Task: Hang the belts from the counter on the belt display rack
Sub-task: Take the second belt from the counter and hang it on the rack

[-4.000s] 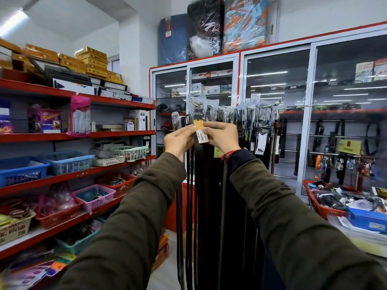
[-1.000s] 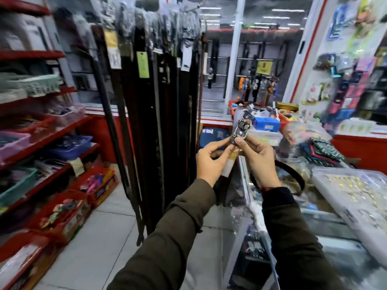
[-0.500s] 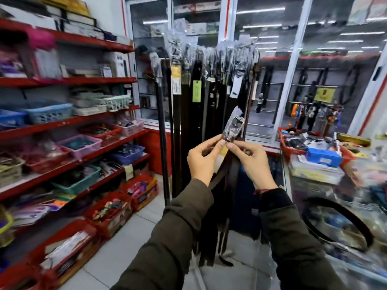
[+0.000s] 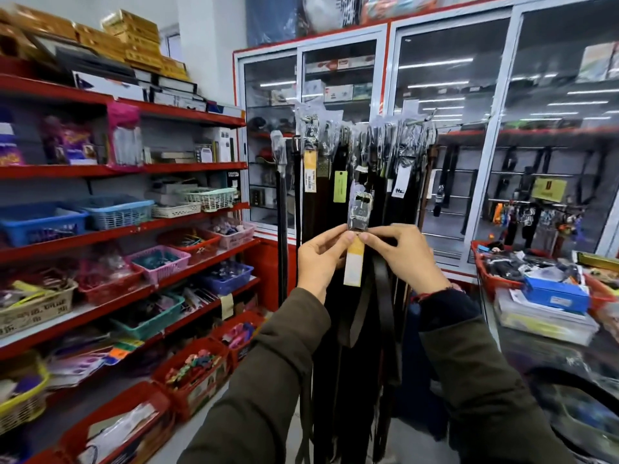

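Observation:
A dark belt (image 4: 382,296) hangs down from both my hands. Its plastic-wrapped metal buckle (image 4: 360,205) points upward and a yellow-and-white tag (image 4: 353,266) dangles below it. My left hand (image 4: 320,259) pinches the buckle end from the left, my right hand (image 4: 407,256) from the right. Just behind stands the belt display rack (image 4: 415,123), crowded with several dark belts (image 4: 318,209) hanging by wrapped buckles with tags. The held buckle sits well below the rack's top bar. Another belt (image 4: 582,390) curls on the glass counter at lower right.
Red shelves (image 4: 124,229) with baskets of small goods line the left wall. Glass-door cabinets (image 4: 445,128) stand behind the rack. The counter (image 4: 549,356) at right carries a red basket (image 4: 485,272) and a blue box (image 4: 556,293). A tiled aisle runs between shelves and rack.
I have turned from the counter toward the rack. Both hands have carried the belt's buckle end higher and closer to the hanging belts, its strap now trailing straight down.

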`<state>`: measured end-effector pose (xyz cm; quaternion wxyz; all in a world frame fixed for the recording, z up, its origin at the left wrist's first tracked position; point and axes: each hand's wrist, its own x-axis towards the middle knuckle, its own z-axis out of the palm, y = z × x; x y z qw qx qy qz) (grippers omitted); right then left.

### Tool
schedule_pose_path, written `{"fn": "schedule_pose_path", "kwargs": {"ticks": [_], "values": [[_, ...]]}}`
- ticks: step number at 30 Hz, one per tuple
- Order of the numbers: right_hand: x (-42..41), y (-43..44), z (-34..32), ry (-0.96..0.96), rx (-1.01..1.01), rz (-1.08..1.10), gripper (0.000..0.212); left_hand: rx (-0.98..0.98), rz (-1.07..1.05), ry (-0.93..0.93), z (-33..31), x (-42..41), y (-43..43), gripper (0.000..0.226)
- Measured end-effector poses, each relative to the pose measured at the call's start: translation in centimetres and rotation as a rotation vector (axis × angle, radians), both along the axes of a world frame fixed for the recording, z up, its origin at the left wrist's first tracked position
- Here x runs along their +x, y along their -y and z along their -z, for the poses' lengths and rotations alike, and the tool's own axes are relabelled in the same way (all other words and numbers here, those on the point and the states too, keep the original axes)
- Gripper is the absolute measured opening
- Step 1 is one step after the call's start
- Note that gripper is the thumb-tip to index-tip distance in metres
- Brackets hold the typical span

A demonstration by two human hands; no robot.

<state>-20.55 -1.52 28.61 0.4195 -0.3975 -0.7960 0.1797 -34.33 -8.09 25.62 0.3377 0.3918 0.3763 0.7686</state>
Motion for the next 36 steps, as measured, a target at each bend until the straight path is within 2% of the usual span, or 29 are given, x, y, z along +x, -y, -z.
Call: {"fn": "schedule_pose_path", "kwargs": {"ticks": [3,5,9,14,18,23,25,30,36], "values": [[-0.7,0.4,-1.2,-0.268,-0.155,-0.259,0.026,0.049,0.003,0.005,-0.9,-0.4,0.0,0.018],[-1.5,0.4,-1.6,-0.425,-0.230,-0.313,0.024,0.090,-0.017,0.026,-1.7,-0.7,-0.1,0.020],[-3.2,0.6,-2.4,-0.533,-0.243,-0.419,0.029,0.126,-0.073,0.063,-3.4,-1.7,-0.6,0.029],[-5.9,0.7,-4.3,-0.689,-0.261,-0.554,0.025,0.179,-0.152,0.006,-6.4,-3.7,-0.7,0.017],[-8.3,0.2,-7.2,-0.708,-0.195,-0.529,0.031,0.184,-0.181,-0.036,-9.2,-6.2,-0.6,0.024],[-11.4,-0.1,-10.9,-0.761,-0.244,-0.526,0.034,0.183,-0.210,-0.071,-12.5,-9.1,-1.1,0.017],[-12.7,-0.7,-11.7,-0.797,-0.272,-0.515,0.034,0.151,-0.218,-0.083,-13.6,-10.0,-1.4,0.021],[-14.7,-1.8,-12.4,-0.831,-0.319,-0.474,0.028,0.066,-0.248,-0.131,-14.8,-11.5,-2.6,0.028],[-15.1,-3.0,-11.7,-0.810,-0.372,-0.421,0.029,-0.019,-0.177,-0.065,-14.3,-12.3,-4.2,0.029]]}}
